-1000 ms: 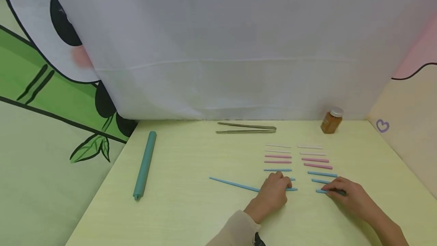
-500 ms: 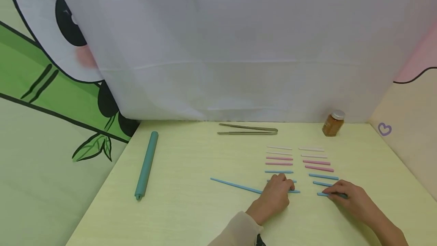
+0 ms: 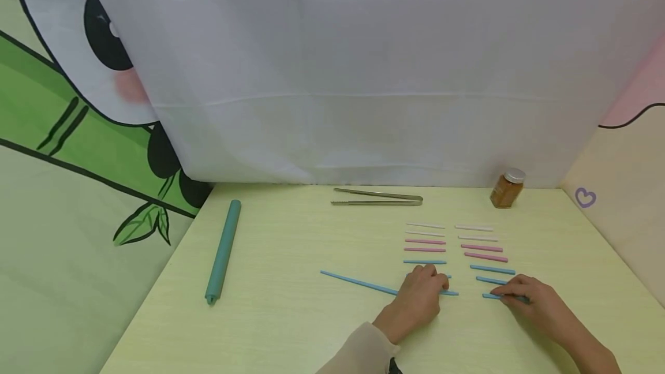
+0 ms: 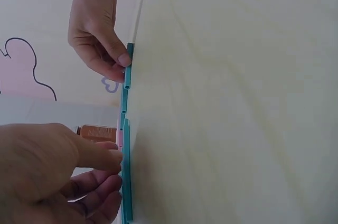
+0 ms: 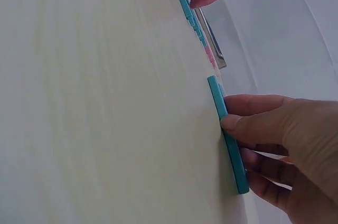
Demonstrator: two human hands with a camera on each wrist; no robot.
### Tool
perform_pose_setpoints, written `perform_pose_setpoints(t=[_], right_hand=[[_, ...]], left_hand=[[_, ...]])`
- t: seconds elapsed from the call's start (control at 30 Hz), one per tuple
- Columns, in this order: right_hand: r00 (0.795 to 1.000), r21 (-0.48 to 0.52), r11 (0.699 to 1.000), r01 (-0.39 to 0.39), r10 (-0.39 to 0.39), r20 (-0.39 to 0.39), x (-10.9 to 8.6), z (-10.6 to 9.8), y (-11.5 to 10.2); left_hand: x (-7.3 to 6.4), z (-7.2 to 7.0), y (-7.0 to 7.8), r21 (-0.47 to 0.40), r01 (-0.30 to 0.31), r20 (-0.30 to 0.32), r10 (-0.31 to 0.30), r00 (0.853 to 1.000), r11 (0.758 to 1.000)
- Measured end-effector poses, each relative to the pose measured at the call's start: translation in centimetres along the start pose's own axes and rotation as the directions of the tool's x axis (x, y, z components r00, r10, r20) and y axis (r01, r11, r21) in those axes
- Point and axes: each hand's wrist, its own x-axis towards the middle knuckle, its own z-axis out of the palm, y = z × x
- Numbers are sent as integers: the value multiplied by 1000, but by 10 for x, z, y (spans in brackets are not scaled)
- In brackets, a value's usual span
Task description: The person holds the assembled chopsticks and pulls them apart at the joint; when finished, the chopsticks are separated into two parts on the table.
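My left hand (image 3: pixel 417 298) lies low over the table, its thumb and fingertips pinching a short blue stick (image 4: pixel 127 176) at the near end of the left column. One end of that stick shows past the fingers. Opposite, my right hand (image 3: pixel 535 299) pinches another short blue stick (image 5: pixel 229 139) between thumb and fingers, at the near end of the right column. A longer, thinner blue stick (image 3: pixel 358 283) slants in from the left and passes out of sight behind the left hand. Farther back in the two columns lie other blue sticks (image 3: pixel 492 269), pink sticks (image 3: pixel 425 241) and white sticks (image 3: pixel 474 228).
Metal tongs (image 3: pixel 378 197) lie near the back edge. A brown jar (image 3: pixel 506 188) with a silver lid stands at the back right. A teal roller-like rod (image 3: pixel 223 251) lies along the left side of the pale table (image 3: pixel 280 322). White cloth (image 3: pixel 337 74) hangs behind.
Both hands stay almost in place with their sticks. The left hand's stick has edged very slightly right. The head view has shifted a little.
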Motion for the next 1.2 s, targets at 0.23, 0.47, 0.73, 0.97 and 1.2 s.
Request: perform_pose_setpoints(t=[0.23,0.47,0.73,0.97,1.2], right_hand=[[999,-110,994,19,-24,-42,9,-1,-10],[1000,-15,1000,-9,9,-19,30,2,-33],[1000,22,1000,7,-7,5,55,22,-56],[998,105,994,-22,15,61,67,43,-75],[998,163,987,7,-17,64,76,67,-88]], left_hand=[[-12,-24,-23,-83,-28,-74,22,997,996],[-25,-54,-66,-235,64,-73,-83,994,970],[-46,-74,-119,-338,113,-32,-131,991,934],[-60,-76,-159,-351,96,22,-94,995,931],[-67,-70,-180,-344,70,58,-53,997,936]])
